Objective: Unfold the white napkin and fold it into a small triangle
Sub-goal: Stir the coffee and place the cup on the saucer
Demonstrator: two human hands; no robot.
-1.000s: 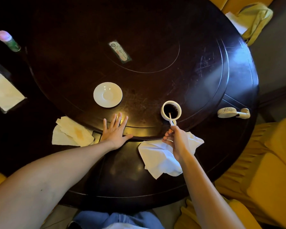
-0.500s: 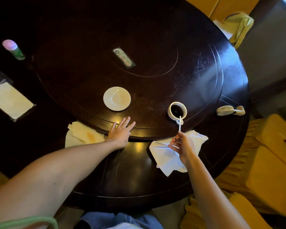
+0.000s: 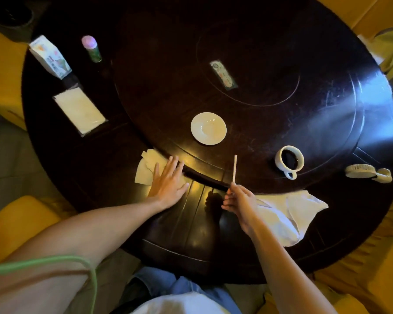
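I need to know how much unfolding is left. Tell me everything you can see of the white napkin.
The white napkin looks like soft cloth, lying crumpled and loosely folded on the dark table's near edge, below the coffee cup. One flap is turned over on top and a corner points right. The right hand, pinching a thin white stick, covers its left part. Not yet spread flat.

The scene is dim and warm in colour. The dark round table [image 3: 270, 53] swallows most light, and its far left part is almost black. A pale bluish glare lies across the far right edge, and small yellow reflections shine near the left hand [image 3: 168, 184]. The right hand [image 3: 238, 200] throws a soft shadow on the polished wood. The wide lens bends the table rim strongly at the edges. The near corners are blurred, and a green cord [image 3: 55, 261] is out of focus.
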